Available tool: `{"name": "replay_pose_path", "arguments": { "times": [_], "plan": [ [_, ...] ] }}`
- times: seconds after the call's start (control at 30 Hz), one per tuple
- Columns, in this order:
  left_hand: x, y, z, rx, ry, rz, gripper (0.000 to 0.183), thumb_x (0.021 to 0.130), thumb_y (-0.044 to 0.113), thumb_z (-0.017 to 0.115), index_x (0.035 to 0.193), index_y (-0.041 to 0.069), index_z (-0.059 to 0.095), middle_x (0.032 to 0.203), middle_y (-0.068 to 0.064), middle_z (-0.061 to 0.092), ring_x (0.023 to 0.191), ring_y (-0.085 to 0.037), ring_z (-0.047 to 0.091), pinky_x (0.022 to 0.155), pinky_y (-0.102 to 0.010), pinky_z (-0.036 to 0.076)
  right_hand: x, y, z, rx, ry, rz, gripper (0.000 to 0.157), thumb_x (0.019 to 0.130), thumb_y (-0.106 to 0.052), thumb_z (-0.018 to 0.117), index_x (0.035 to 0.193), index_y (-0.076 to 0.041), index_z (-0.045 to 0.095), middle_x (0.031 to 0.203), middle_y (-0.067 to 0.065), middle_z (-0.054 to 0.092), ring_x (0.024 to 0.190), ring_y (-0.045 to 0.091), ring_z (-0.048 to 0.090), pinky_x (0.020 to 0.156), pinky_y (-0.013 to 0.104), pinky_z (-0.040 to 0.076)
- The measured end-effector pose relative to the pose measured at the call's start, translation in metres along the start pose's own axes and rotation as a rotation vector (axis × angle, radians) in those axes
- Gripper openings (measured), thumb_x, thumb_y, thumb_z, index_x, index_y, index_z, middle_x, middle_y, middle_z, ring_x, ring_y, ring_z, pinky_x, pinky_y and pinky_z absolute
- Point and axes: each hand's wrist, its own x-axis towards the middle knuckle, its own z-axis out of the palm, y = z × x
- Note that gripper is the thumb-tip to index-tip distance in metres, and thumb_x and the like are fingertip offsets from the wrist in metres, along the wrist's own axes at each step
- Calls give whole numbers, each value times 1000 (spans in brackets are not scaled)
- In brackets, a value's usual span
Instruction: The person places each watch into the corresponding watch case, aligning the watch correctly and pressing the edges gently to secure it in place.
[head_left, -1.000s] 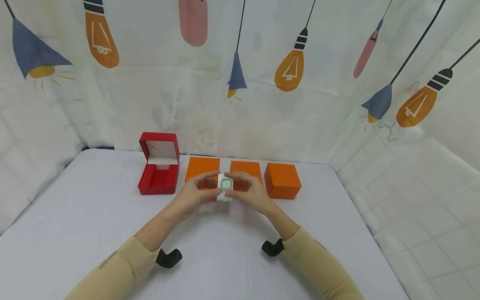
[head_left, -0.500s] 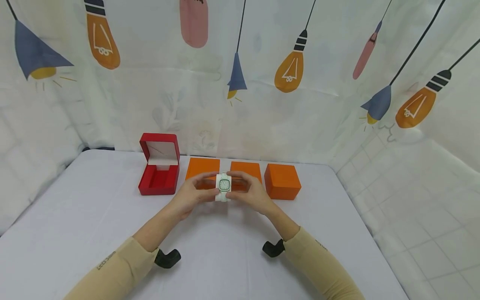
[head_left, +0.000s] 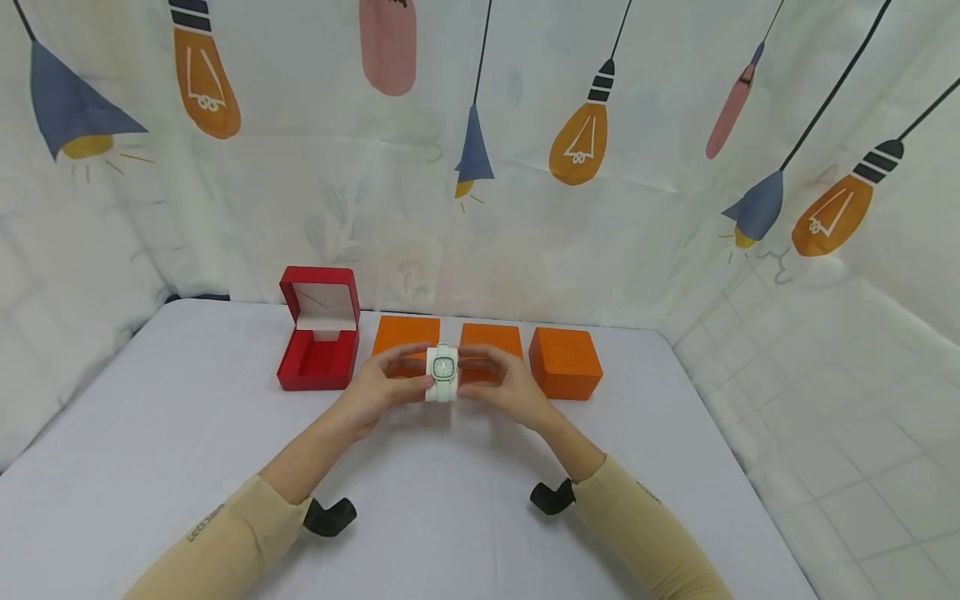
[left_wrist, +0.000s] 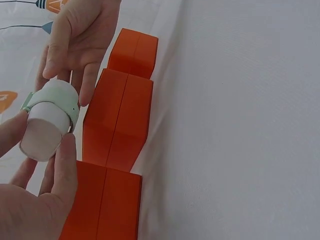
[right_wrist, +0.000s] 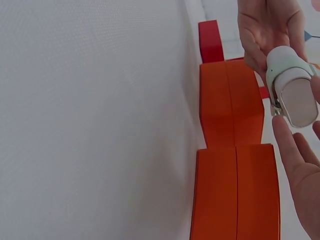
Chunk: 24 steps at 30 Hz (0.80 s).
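Observation:
A pale mint-green watch [head_left: 443,367] with a squarish face is wrapped around a white cushion [left_wrist: 45,132]. It is held upright above the table, dial towards the head camera. My left hand [head_left: 375,396] grips one end of the cushion between thumb and fingers. On the other side, my right hand [head_left: 513,392] has its fingers extended, their tips right beside the cushion's other end; they look slightly apart from it. The right wrist view shows that flat cushion end and a metal clasp [right_wrist: 276,107] near my right fingers [right_wrist: 285,137].
An open red watch box [head_left: 318,358] with a hollow insert stands at the back left. Three orange boxes line the back: one behind my left hand [head_left: 408,331], a middle box [head_left: 491,335], and the right box [head_left: 566,362]. A printed curtain [head_left: 510,242] hangs behind the white table [head_left: 442,508].
The watch on its cushion has shifted slightly left with my left hand and turned to face more squarely forward. My right fingertips, earlier on its side, have drawn back a little to the right.

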Motion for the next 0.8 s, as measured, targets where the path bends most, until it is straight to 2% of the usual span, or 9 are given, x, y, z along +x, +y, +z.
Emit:
{"name": "replay_pose_path", "arguments": {
  "times": [0.07, 0.27, 0.4, 0.5, 0.67, 0.8],
  "plan": [
    [0, 0, -1, 4, 4, 1, 67, 95, 15, 76, 154, 11, 44, 142, -19, 48, 128, -35, 49, 98, -45, 54, 0, 2, -1, -9, -2, -8, 57, 90, 0, 78, 142, -5, 57, 139, 11, 60, 128, 37, 57, 106, 53, 47],
    [-1, 0, -5, -1, -3, 6, 68, 96, 16, 75, 155, 9, 42, 143, -20, 48, 125, -36, 51, 98, -43, 54, -3, 3, -4, -52, 1, 3, 49, 91, -7, 80, 136, -9, 63, 133, 6, 65, 123, 30, 60, 105, 51, 48],
    [-3, 1, -7, 4, -2, -4, 69, 95, 17, 75, 155, 10, 41, 144, -20, 47, 127, -36, 50, 99, -43, 54, -5, 4, -6, -71, 0, 10, 47, 91, -11, 80, 135, -6, 64, 132, 8, 66, 121, 26, 61, 105, 50, 48],
    [-5, 3, -11, 18, 1, -8, 70, 95, 18, 75, 155, 10, 41, 145, -20, 47, 130, -37, 48, 99, -44, 54, -6, 5, -8, -83, 2, 12, 46, 91, -10, 80, 133, -3, 64, 130, 12, 66, 120, 28, 62, 106, 50, 48],
    [-7, 5, -19, 43, 8, 6, 71, 96, 18, 75, 156, 9, 39, 147, -21, 46, 134, -39, 45, 100, -49, 52, -8, 6, -11, -88, -2, 9, 42, 91, -7, 79, 130, 1, 65, 126, 16, 67, 119, 33, 62, 104, 54, 48],
    [-8, 6, -26, 59, 13, 12, 72, 95, 19, 75, 156, 9, 39, 146, -21, 45, 135, -39, 43, 101, -53, 50, -9, 7, -13, -84, -5, 2, 40, 91, -8, 79, 128, 0, 67, 124, 15, 69, 117, 31, 63, 103, 56, 49]
  ]
}}
